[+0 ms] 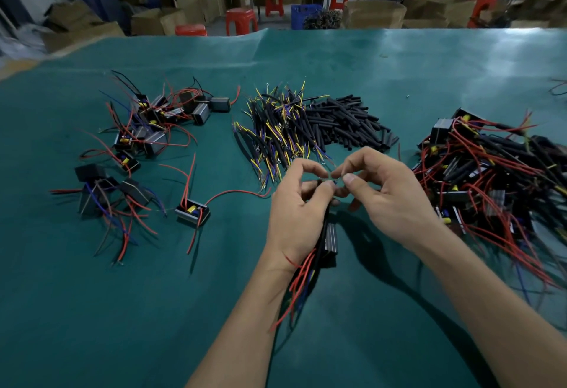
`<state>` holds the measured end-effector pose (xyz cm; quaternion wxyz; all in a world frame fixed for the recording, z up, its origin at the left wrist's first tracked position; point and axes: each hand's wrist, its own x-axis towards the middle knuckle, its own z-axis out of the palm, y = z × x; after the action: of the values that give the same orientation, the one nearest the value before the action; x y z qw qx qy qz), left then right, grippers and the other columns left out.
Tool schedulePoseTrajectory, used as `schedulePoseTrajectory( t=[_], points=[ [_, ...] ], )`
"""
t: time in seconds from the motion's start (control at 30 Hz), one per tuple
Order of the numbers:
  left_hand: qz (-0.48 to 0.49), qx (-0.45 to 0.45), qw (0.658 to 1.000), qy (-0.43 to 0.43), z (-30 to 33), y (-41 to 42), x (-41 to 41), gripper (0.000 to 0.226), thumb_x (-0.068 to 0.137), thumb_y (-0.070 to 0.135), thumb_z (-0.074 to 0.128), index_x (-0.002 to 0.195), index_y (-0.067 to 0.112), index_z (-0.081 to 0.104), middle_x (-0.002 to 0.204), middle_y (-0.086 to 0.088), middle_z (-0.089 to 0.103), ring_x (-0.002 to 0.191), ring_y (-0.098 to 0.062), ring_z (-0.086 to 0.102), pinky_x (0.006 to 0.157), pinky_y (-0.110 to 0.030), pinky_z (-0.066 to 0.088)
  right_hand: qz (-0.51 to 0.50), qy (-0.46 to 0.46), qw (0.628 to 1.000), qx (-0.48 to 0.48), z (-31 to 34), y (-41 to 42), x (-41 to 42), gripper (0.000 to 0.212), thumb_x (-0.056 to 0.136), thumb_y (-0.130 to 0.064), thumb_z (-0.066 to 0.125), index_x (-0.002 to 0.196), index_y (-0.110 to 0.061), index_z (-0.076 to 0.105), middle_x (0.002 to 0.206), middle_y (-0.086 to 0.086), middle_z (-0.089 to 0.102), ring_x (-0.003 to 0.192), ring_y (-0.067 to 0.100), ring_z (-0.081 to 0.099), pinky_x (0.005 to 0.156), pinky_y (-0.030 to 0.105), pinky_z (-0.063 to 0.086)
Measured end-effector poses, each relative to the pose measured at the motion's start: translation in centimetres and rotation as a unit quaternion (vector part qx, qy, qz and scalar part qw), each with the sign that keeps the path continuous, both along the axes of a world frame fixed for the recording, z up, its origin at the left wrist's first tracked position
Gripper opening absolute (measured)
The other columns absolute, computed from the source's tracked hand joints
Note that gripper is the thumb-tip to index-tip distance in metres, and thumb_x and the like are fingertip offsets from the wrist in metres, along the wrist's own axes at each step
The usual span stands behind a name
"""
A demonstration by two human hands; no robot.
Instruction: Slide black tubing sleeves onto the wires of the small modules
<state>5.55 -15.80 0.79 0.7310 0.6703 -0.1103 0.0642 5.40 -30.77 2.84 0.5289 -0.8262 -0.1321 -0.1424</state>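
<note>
Left hand [299, 203] at frame centre grips a small black ribbed module [330, 239] with red wires trailing below, while right hand [377, 186] pinches something tiny against it, likely a wire tip; steadying that tip should help a black tubing sleeve [346, 120] from the upper-centre pile slide on.

My left hand [299, 203] is raised above the table, back toward me, fingers curled and thumb meeting forefinger in a pinch. My right hand [389, 191] faces it, thumb and forefinger pinched too, tips nearly touching the left's. Both forearms reach in bare from below.
</note>
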Motion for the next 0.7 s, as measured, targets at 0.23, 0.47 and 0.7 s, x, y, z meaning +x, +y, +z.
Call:
schedulePoseTrajectory(
  t=[0.23,0.47,0.7],
  points=[
    [-0.006,-0.035,0.998,0.060,0.4,-0.2,0.1,0.020,0.094,-0.008,0.050,0.095,0.011,0.056,0.063,-0.001,0.070,0.053,-0.006,0.060,0.058,-0.017,0.050,-0.023,-0.035,0.997,-0.063,-0.3,0.0,0.1,0.024,0.094,-0.008,0.065,0.088,-0.031,0.062,0.088,0.004,0.070,0.070,0.040,0.062,0.057,0.049,0.054],
    [0.012,-0.032,0.996,0.081,0.5,0.1,0.0,0.025,0.091,-0.009,0.058,0.099,0.014,0.055,0.069,-0.005,0.071,0.050,-0.009,0.056,0.055,-0.020,0.048,-0.017,-0.120,0.978,-0.168,0.2,0.2,-0.4,0.017,0.091,0.001,0.065,0.092,-0.016,0.063,0.089,-0.003,0.067,0.083,0.019,0.062,0.066,0.038,0.051],
    [0.002,0.004,0.996,0.093,0.3,0.0,0.2,0.019,0.092,-0.004,0.060,0.102,0.011,0.066,0.070,-0.007,0.069,0.053,-0.007,0.057,0.055,-0.024,0.044,-0.015,-0.168,0.956,-0.242,0.9,0.1,-0.6,0.013,0.091,-0.001,0.064,0.092,-0.013,0.060,0.082,-0.004,0.061,0.076,0.022,0.055,0.065,0.043,0.048]
  ],
)
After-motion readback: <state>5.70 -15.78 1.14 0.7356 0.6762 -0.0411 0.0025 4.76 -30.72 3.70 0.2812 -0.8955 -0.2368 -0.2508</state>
